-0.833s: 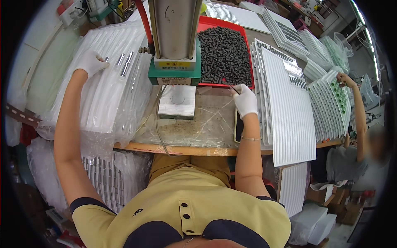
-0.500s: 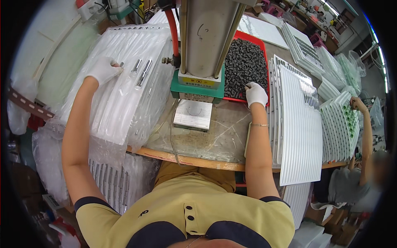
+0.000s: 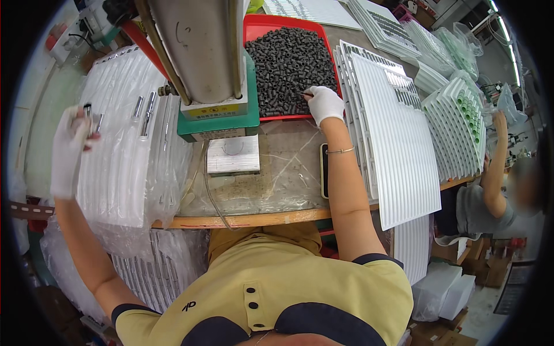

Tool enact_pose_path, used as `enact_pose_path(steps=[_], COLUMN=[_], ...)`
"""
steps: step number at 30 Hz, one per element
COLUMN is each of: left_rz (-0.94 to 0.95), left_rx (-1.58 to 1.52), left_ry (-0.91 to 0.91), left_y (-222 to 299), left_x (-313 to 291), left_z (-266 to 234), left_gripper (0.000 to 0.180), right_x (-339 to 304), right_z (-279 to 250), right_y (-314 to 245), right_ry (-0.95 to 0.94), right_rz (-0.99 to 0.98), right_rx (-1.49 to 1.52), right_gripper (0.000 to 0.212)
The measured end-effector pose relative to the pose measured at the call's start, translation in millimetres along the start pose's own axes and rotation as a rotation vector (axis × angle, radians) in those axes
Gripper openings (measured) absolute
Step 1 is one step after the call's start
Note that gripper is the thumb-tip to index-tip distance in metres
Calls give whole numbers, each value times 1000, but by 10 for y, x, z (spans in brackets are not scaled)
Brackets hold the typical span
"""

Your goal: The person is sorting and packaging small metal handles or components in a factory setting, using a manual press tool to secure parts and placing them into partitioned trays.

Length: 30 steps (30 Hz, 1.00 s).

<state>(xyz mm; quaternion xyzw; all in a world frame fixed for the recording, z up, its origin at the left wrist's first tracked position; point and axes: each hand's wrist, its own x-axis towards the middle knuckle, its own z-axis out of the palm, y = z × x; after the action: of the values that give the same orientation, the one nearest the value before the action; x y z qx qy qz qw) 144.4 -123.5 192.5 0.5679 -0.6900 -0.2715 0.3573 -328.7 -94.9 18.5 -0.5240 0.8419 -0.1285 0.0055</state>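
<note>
My left hand [image 3: 70, 147], in a white glove, is raised at the far left over a stack of white slotted trays [image 3: 124, 173]. It pinches a short metal rod [image 3: 88, 111] with a dark tip. My right hand [image 3: 325, 104], also gloved, rests at the near edge of a red tray [image 3: 271, 23] full of small black cylinders [image 3: 288, 57]. Its fingers hold a thin pointed tool [image 3: 304, 93] that touches the pile. Between my hands stands a grey press [image 3: 199, 52] on a green base [image 3: 222, 124], with a metal block [image 3: 234, 155] in front of it.
Loose metal rods [image 3: 144, 112] lie in the left trays under clear plastic wrap. A dark phone [image 3: 324, 170] lies by my right forearm. Stacks of white ribbed trays [image 3: 398, 144] fill the right side. A co-worker [image 3: 490, 190] sits at the far right.
My right hand has moved from in front of the press up to the red tray. My left hand has lifted off the white trays with a rod in it. The view has moved closer to the bench.
</note>
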Motion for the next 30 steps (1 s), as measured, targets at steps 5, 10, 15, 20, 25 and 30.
enact_pose_path(steps=[5,10,15,20,25,30], left_rz=[190,-86,-95,-97,-153,-177], left_rx=[-214,-337,-580,-624,-553,-600], left_ry=[-318,-601,-520,-545,-520,-510], left_y=[295,271,-123,-186,-257,-190], left_x=[-1281,-1333,-1136,-1143,-1103,-1030], left_z=[403,1442,2298,2403,2351,2439], left_gripper=[20,23,21,20,21,23], right_x=[297,150,-117,-19,-50,-28], right_z=[136,48,-231,-88,-108,-39], right_y=[59,52,-29,179,80,47], right_ry=[-261,-222,-135,-200,-201,-265], right_rz=[-44,-72,23,90,27,-89], right_rx=[-48,-137,-14,-141,-124,-370], right_gripper=[20,18,17,18,16,17])
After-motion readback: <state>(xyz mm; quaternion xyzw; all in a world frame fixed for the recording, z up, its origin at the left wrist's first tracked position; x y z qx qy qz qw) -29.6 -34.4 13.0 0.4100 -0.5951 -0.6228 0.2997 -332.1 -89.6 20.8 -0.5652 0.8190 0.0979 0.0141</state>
